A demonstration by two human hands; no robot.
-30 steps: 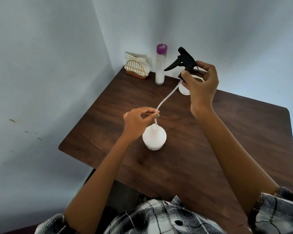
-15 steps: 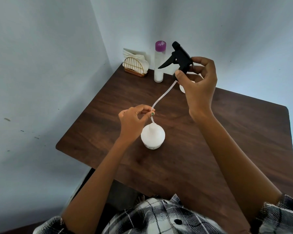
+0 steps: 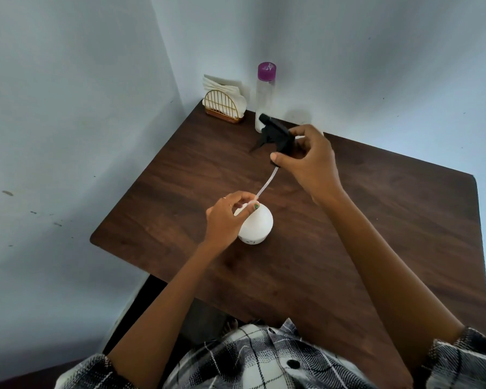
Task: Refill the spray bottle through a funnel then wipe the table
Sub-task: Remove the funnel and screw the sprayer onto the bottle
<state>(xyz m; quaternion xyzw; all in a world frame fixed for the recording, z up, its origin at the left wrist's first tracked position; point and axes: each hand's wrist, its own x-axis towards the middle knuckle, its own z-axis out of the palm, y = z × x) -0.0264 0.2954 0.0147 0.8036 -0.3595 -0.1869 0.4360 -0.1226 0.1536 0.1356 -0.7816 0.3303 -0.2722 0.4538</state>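
The right hand [image 3: 306, 161] grips the sprayer top [image 3: 275, 134], its tube [image 3: 267, 183] pinched by the left hand [image 3: 227, 217] at the bottle [image 3: 257, 224] mid-counter [image 3: 376, 234]. Refilling and wiping remain; water bottle [image 3: 265, 96] waits at twelve o'clock.

Materials, tabletop corner
Table [image 3: 376, 220] dark wood-grain, matt; spray bottle [image 3: 257, 224] smooth white plastic; napkin holder [image 3: 222, 108] gold wire.

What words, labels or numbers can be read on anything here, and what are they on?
None can be read.
White spray bottle: small dark marks near its base, too small and blurred to make out.
Clear bottle with the purple cap: no label shows.
Black spray head, held by the right hand: no lettering shows.
Napkin holder: plain, no text.
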